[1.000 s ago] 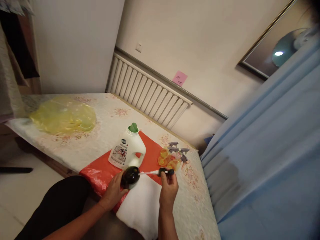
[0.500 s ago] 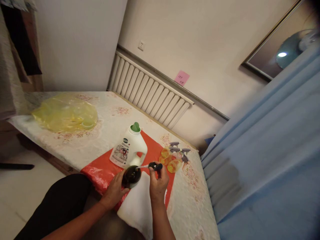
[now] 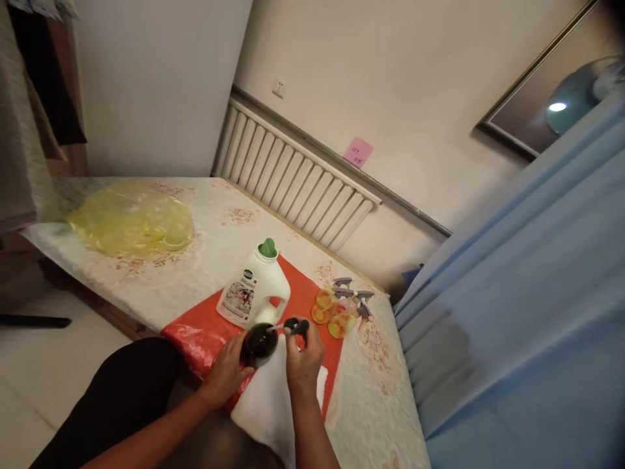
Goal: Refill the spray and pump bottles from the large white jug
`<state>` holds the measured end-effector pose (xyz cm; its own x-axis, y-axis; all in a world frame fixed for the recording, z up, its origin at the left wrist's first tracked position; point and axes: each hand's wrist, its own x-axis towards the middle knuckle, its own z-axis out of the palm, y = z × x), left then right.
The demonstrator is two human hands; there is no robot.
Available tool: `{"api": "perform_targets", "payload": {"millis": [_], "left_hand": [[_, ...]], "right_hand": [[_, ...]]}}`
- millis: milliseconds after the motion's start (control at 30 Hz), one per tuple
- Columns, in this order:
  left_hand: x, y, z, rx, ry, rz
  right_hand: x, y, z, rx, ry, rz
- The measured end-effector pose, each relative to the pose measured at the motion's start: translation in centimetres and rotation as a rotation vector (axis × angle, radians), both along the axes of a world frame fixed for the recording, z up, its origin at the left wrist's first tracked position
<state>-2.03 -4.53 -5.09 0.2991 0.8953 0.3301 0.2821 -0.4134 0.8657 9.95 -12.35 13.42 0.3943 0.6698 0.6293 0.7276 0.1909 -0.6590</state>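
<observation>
My left hand (image 3: 227, 371) is closed around the side of a dark, round bottle (image 3: 260, 346), whose top faces me. In my right hand (image 3: 305, 361) is a black pump head (image 3: 299, 327) with a pale dip tube, held between thumb and fingers. The tube lies nearly level, its end at the mouth of the bottle. Just behind the bottle stands a white detergent jug (image 3: 266, 280) with a green spout insert and a picture label. Under my hands, a white cloth (image 3: 266, 404) lies on a red plastic sheet (image 3: 195, 332).
Several yellow spray bottles (image 3: 336, 312) with grey trigger heads stand to the right. A yellow plastic bag (image 3: 127, 215) with a green cap (image 3: 174, 241) lies far left on the floral tablecloth (image 3: 239, 216). A radiator (image 3: 293, 176) runs behind; a blue curtain (image 3: 512, 293) hangs right.
My right hand has moved slightly left, bringing the pump head closer to the bottle, with more of the tube inside the mouth. My left hand keeps its hold.
</observation>
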Motion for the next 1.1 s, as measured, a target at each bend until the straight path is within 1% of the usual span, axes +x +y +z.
{"api": "perform_targets", "payload": {"millis": [33, 133, 167, 267, 300, 400, 433, 500, 633, 667, 700, 833, 967, 1100], "left_hand": [[0.0, 0.0, 0.0, 0.002, 0.0, 0.002], [0.0, 0.0, -0.1, 0.005, 0.007, 0.006], [0.0, 0.0, -0.2, 0.003, 0.01, 0.006], [0.0, 0.0, -0.1, -0.005, 0.017, 0.003], [0.0, 0.0, -0.1, -0.007, 0.019, 0.0], [0.0, 0.0, 0.1, -0.007, 0.023, -0.013], [0.0, 0.0, 0.2, -0.007, 0.023, -0.015], [-0.1, 0.0, 0.5, -0.002, 0.026, -0.027], [0.0, 0.0, 0.7, 0.004, 0.044, -0.042], [0.0, 0.1, 0.7, 0.002, 0.05, -0.035], [0.0, 0.1, 0.6, 0.0, 0.053, -0.025], [0.2, 0.2, 0.3, 0.002, 0.047, -0.014], [0.1, 0.2, 0.2, 0.012, 0.04, 0.004], [0.0, 0.2, 0.2, 0.028, 0.069, -0.028]], "right_hand": [[-0.1, 0.0, 0.0, 0.006, 0.007, -0.014], [-0.1, -0.2, -0.2, -0.019, -0.038, 0.049], [-0.2, -0.2, -0.2, -0.015, -0.045, 0.051], [-0.2, -0.6, 0.0, 0.05, -0.01, -0.069], [-0.2, -0.7, 0.1, 0.052, -0.001, -0.082], [0.1, -0.8, 0.3, -0.013, 0.031, -0.012], [0.3, -0.8, 0.2, -0.032, 0.065, -0.004], [1.0, -0.7, -0.1, -0.037, 0.192, -0.049], [3.6, -0.8, -1.1, 0.059, 0.623, -0.123], [4.5, -0.9, -1.5, 0.089, 0.713, -0.14], [5.4, -1.0, -1.9, 0.105, 0.759, -0.159], [8.9, -1.6, -4.5, 0.11, 0.838, -0.266], [11.3, -1.9, -8.1, 0.023, 0.888, -0.358], [12.8, -1.6, -11.1, -0.097, 0.864, -0.41]]}}
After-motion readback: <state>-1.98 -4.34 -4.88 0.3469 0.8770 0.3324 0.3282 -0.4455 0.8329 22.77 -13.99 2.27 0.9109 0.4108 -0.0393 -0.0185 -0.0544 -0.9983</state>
